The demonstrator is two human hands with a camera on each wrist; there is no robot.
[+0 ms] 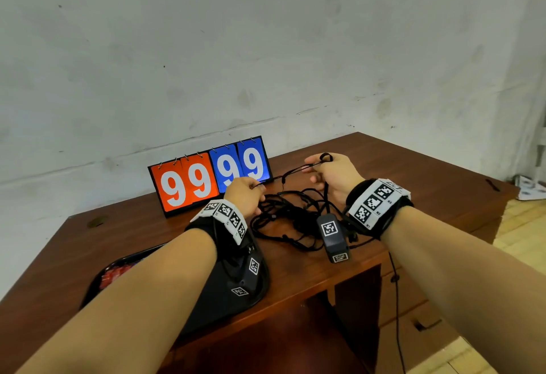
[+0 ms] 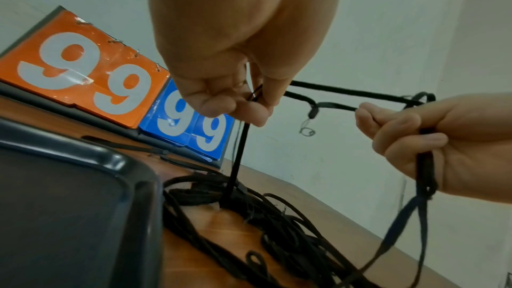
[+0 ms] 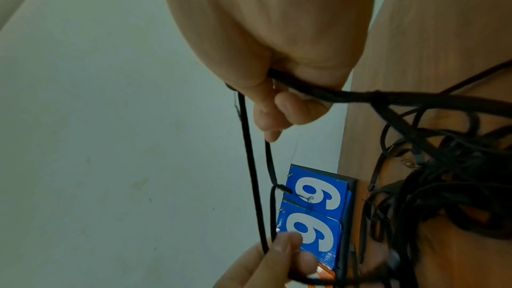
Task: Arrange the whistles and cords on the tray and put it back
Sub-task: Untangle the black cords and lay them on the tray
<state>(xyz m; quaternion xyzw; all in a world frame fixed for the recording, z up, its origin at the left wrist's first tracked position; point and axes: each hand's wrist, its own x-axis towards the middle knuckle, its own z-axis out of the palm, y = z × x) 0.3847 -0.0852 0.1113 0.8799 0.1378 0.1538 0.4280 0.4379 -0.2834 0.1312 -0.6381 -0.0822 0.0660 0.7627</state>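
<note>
A tangle of black cords [image 1: 291, 215] lies on the brown table between my hands, just right of the black tray [image 1: 263, 280]. My left hand [image 1: 256, 189] pinches one cord [image 2: 346, 92] between thumb and fingers above the pile. My right hand [image 1: 317, 170], raised a little higher, grips the same cord, with loops of it wound around the fingers [image 2: 399, 133]. The cord runs taut between both hands, and another strand drops from the left hand [image 2: 245, 104] into the pile [image 2: 263, 222]. Red whistles [image 1: 114, 275] show at the tray's left end; my left forearm hides most of the tray.
A flip scoreboard [image 1: 211, 174] reading 99 in orange and 99 in blue stands at the back against the wall. The table's front edge [image 1: 298, 295] is near my forearms. A drawer unit [image 1: 413, 308] sits below right. A thin cable hangs from my right wrist.
</note>
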